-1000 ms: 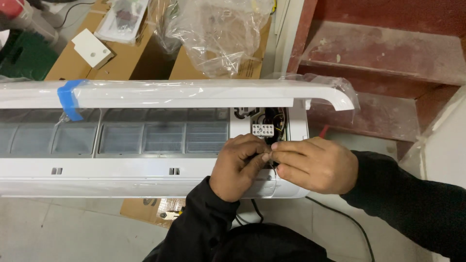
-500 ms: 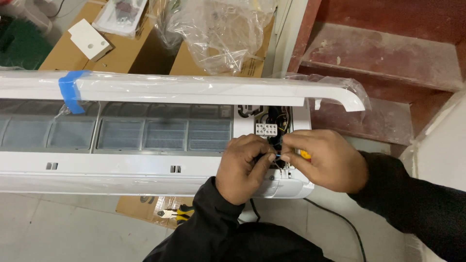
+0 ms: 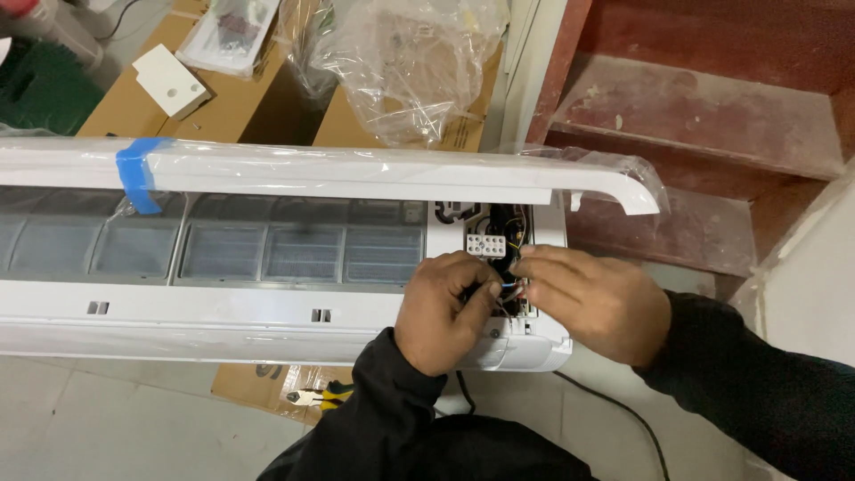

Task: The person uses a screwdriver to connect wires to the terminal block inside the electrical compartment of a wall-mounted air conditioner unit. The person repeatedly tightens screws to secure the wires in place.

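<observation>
At the frame's centre, the left hand [image 3: 443, 313] and right hand [image 3: 595, 301] pinch thin wires [image 3: 509, 287] below the white terminal block [image 3: 486, 245] in the air conditioner's [image 3: 267, 312] open compartment, the yellow-tipped tool glimpsed earlier now hidden.

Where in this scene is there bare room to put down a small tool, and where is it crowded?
Free: the grey tiled floor in front of the long white air-conditioner unit, left of the yellow-handled pliers; also the worn red steps. Crowded: the open wiring bay, filled by the left hand, right hand and wires; the cardboard boxes carry clear plastic bags.
</observation>
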